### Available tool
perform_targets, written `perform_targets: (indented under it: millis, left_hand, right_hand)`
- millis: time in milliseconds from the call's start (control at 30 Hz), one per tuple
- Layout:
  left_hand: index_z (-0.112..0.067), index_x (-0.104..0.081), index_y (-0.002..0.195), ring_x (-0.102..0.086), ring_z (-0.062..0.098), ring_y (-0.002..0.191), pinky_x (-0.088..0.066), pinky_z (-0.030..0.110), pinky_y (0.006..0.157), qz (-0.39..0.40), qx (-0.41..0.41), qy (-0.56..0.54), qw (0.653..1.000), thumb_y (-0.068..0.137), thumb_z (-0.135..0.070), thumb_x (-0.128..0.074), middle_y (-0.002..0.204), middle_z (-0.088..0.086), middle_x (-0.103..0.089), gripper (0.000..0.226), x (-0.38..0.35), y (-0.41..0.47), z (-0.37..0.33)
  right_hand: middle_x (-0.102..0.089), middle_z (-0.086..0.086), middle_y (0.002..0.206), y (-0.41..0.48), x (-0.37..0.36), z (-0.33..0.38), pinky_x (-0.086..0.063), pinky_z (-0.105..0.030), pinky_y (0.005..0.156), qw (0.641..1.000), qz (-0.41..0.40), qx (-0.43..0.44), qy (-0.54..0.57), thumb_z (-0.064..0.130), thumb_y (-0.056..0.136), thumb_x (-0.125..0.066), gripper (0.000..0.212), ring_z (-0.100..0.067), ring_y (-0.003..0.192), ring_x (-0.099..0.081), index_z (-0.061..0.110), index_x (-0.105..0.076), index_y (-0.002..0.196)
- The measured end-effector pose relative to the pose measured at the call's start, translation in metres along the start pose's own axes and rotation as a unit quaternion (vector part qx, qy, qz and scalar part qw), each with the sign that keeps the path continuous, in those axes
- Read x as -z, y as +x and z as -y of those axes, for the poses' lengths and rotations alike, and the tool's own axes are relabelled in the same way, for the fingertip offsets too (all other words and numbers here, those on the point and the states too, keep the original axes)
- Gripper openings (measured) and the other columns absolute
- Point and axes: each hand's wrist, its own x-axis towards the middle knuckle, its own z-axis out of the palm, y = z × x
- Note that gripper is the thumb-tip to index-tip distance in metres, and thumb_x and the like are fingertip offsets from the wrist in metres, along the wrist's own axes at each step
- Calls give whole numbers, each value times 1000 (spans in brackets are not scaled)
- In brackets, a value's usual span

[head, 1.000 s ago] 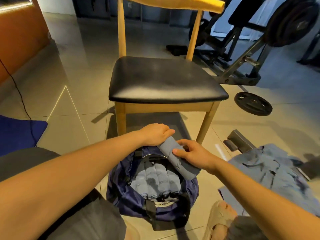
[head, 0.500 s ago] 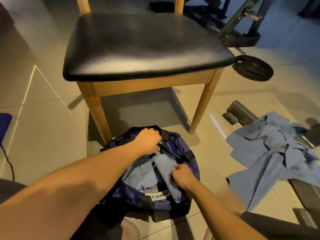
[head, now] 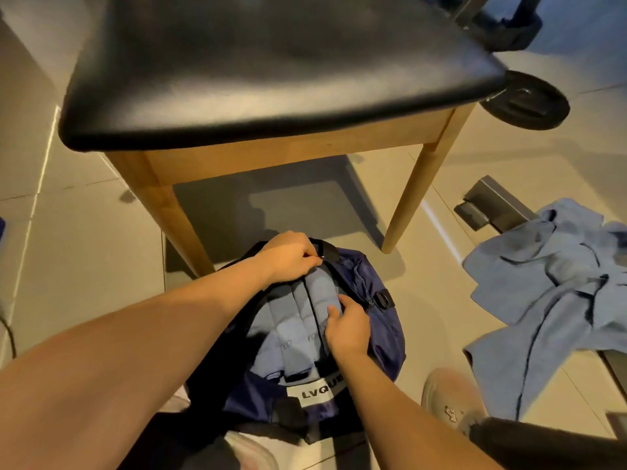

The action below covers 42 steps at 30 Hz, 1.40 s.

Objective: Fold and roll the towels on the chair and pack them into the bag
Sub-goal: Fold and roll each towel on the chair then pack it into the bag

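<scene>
While the left hand (head: 291, 257) gripped the bag (head: 386, 337) open at its rim, the right hand (head: 347, 329), curled round the rolled towel (head: 327, 290), did best wedging it snugly beside the packed rolls (head: 288, 330).

Bag (head: 383, 337) label (head: 322, 391) reads "LVQUE", perhaps cut off

Chair (head: 271, 62) back beyond top edge

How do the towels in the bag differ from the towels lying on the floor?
The rolled towels are tight cylinders packed side by side inside the navy bag; the loose towels lie spread and crumpled on the floor. The right hand grips one of the rolled towels; no hand touches the loose towels. Both are light blue.
</scene>
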Motion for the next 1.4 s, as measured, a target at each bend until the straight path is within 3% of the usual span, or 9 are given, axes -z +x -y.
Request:
perform_targets:
  millis: [133, 467, 567, 700, 867, 1033, 1133, 1267, 1400]
  left_hand:
    - [-13, -80, 85, -51, 5, 48, -34, 27, 49, 36, -16, 2, 999, 96, -27, -66, 63, -12, -65, 22, -6, 3, -9]
    - [-10, -52, 59, -35, 16, 47, -38, 42, 56, 8, -48, 26, 998, 93, -20, -62, 52, 2, -47, 36, -24, -8, -13]
    - [-11, -70, 78, -57, 21, 70, -43, 34, 64, -67, -51, 53, 995, 96, -23, -60, 79, 3, -66, 24, -31, -14, -9]
    - [-13, -72, 115, -62, 27, 92, -47, 38, 70, -8, -65, 106, 992, 97, -27, -60, 105, 4, -61, 25, -55, -23, -1]
    - [-14, -65, 125, -60, 28, 101, -36, 34, 68, 44, -48, 148, 987, 93, -26, -66, 118, 5, -56, 34, -53, -19, -8]
    - [-14, -70, 108, -61, 29, 96, -46, 38, 71, -3, -33, 109, 993, 94, -24, -59, 109, 6, -63, 21, -32, -13, -32]
    - [-18, -67, 91, -60, 25, 85, -50, 39, 69, -49, -59, 85, 993, 90, -25, -58, 95, 0, -65, 12, -30, -6, -62]
    - [-22, -68, 94, -62, 24, 90, -50, 36, 74, -36, -116, 47, 991, 90, -27, -60, 97, -2, -67, 11, -47, 17, -112]
    - [-20, -71, 108, -62, 20, 91, -50, 35, 78, -13, -156, 18, 987, 94, -37, -65, 102, -3, -67, 23, -75, 51, -171]
  right_hand:
    - [-63, -9, 137, -2, -1, -6, -50, -40, 94, 998, -8, 31, -51, 30, 105, -50, 44, -31, 123, -59, 15, -51, 147]
    - [-57, -10, 139, -17, 6, -23, -49, -43, 96, 994, -5, 68, -84, 16, 101, -50, 48, -32, 125, -55, 16, -45, 148]
    - [-60, -10, 140, -15, 7, -23, -46, -42, 103, 997, -15, 62, -42, 16, 103, -51, 43, -31, 129, -55, 12, -51, 146]
    - [-58, -12, 141, -13, 9, -23, -46, -41, 103, 996, -4, 60, -61, 15, 105, -50, 41, -32, 128, -55, 10, -52, 146]
    - [-65, -15, 120, -10, 18, -14, -52, -43, 88, 992, 17, 74, -105, 22, 101, -59, 34, -34, 110, -63, 7, -60, 131]
    - [-56, -10, 67, -1, 65, -6, -40, -40, 59, 986, -40, 107, -121, 14, 92, -58, 21, -36, 68, -51, 9, -54, 72]
    - [-70, -12, 82, 14, 107, -1, -50, -40, 65, 984, -95, 110, -100, 14, 91, -55, 15, -38, 77, -62, 9, -67, 83]
    - [-71, -11, 87, 46, 171, -12, -40, -31, 64, 977, -163, 105, -86, 13, 95, -56, 18, -30, 74, -59, 9, -73, 94]
    - [-55, -7, 63, 78, 241, -54, -27, -30, 52, 972, -210, 55, -91, 10, 94, -54, 26, -26, 58, -46, 13, -55, 68]
